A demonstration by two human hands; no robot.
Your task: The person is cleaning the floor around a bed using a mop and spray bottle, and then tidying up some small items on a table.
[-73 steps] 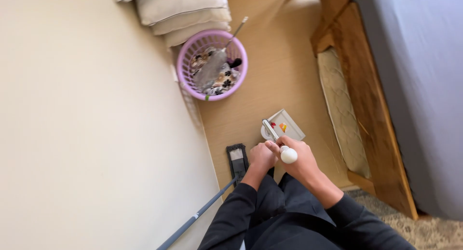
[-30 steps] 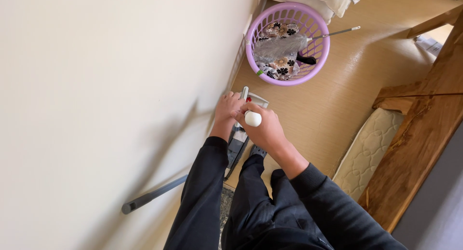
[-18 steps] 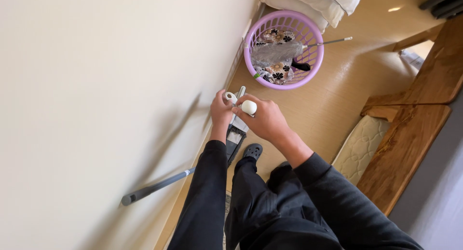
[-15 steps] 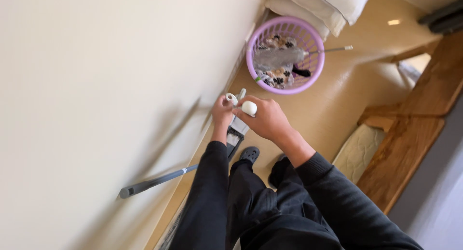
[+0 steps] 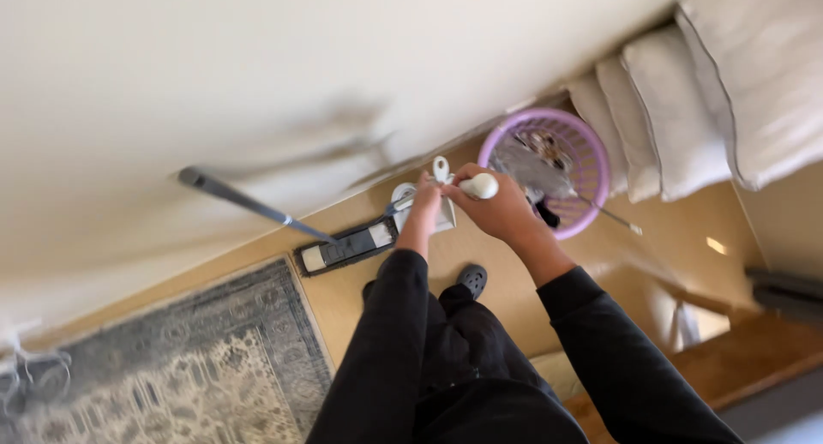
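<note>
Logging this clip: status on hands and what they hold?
Left hand and right hand both shut on small white tool. Flat mop leaning on wall beside; purple basket close behind.

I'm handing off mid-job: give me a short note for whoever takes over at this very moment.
Right hand grips a white handle. Left hand holds a small white looped part beside it, both raised in front of the body. Flat mop lies on the wooden floor, pole leaning on the wall. Purple basket of odds and ends sits by the stacked cushions. Patterned rug lower left. Nothing set down yet.

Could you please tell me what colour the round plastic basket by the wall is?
Lilac purple round plastic basket, head view.
</note>
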